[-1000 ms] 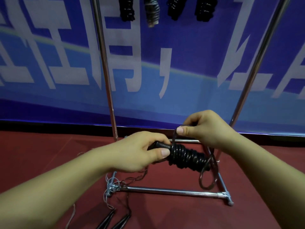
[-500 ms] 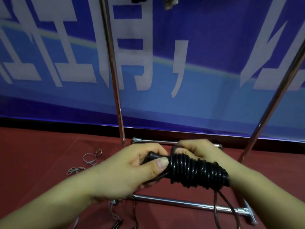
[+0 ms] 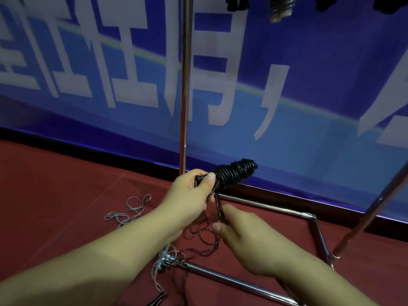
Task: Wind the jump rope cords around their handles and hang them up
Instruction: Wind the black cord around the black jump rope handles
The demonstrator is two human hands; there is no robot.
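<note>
Already most of the cord [image 3: 235,173] sits in tight black coils around the handles [image 3: 202,179], forming a fat bundle just right of the frame's centre, in front of the rack [image 3: 184,85] upright. The left hand [image 3: 189,193] grips the bare end of the handles, thumb pressed on top next to the first coil. A short tail [image 3: 219,206] of cord drops from the underside of the bundle, and the right hand [image 3: 240,230], below it, pinches that tail between curled fingers and thumb.

Judging by this, the winding of this rope is nearly finished: only the tail seems left to tuck or loop. Hanging it is not yet done. Along the top edge, upper right, dark wound bundles [image 3: 281,6] hang from above, so some ropes look to be finished. On the red floor, lower centre, loose ropes [image 3: 198,235] lie in tangled loops around the rack's base, one grey and at least one dark, so more winding probably remains.

The bundle's long axis runs diagonally: the held end points to the lower left, the free wound end to the upper right and somewhat away from the camera, toward the blue banner [image 3: 309,85]. It tilts upward at a moderate slope, neither level nor upright.
</note>
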